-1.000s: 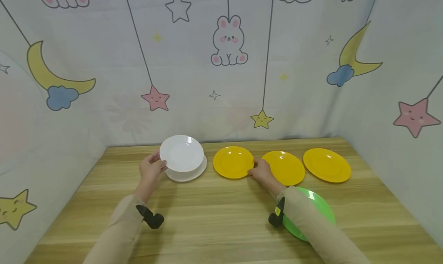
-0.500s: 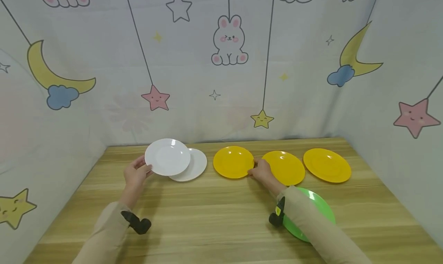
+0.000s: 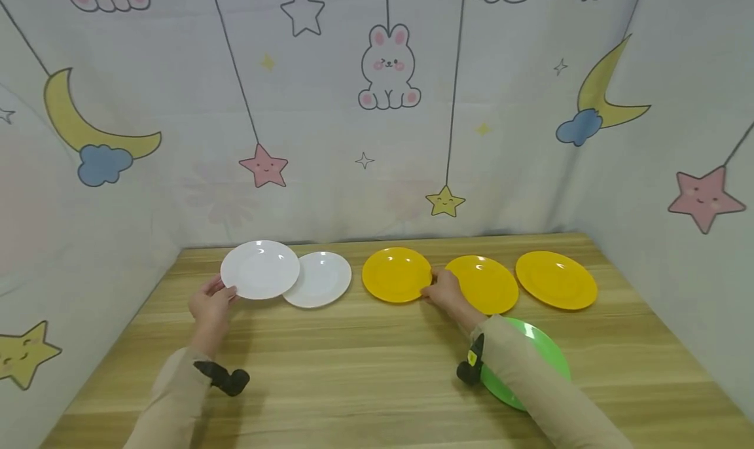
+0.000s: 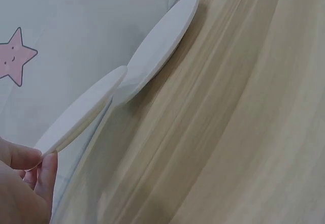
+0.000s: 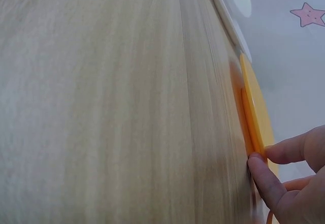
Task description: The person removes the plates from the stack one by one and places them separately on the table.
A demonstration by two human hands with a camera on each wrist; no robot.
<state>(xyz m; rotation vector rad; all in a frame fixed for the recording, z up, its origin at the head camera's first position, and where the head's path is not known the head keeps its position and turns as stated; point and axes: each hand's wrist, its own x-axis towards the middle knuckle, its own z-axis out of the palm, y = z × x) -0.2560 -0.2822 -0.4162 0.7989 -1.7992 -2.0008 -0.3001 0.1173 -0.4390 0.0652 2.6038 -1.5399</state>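
At the left, my left hand point(image 3: 213, 310) pinches the rim of a white plate point(image 3: 260, 269) between thumb and fingers. In the left wrist view this plate point(image 4: 81, 109) is held tilted above the table, its far edge overlapping the view of a second white plate point(image 4: 162, 41). That second plate point(image 3: 324, 281) lies flat in the head view. My right hand point(image 3: 450, 297) holds the right rim of the leftmost yellow plate point(image 3: 397, 275). The right wrist view has the thumb and a finger pinching this yellow plate's edge point(image 5: 259, 112), which sits on the table.
Two more yellow plates point(image 3: 483, 284) point(image 3: 556, 280) lie to the right along the back of the wooden table point(image 3: 353, 370). A green plate point(image 3: 548, 347) is partly hidden under my right forearm. A printed cloth backdrop point(image 3: 330, 122) rises behind and on both sides.
My left hand has carried its white plate leftward, off from above the other white plate, which now shows almost whole. The right hand and the yellow plates have stayed put.
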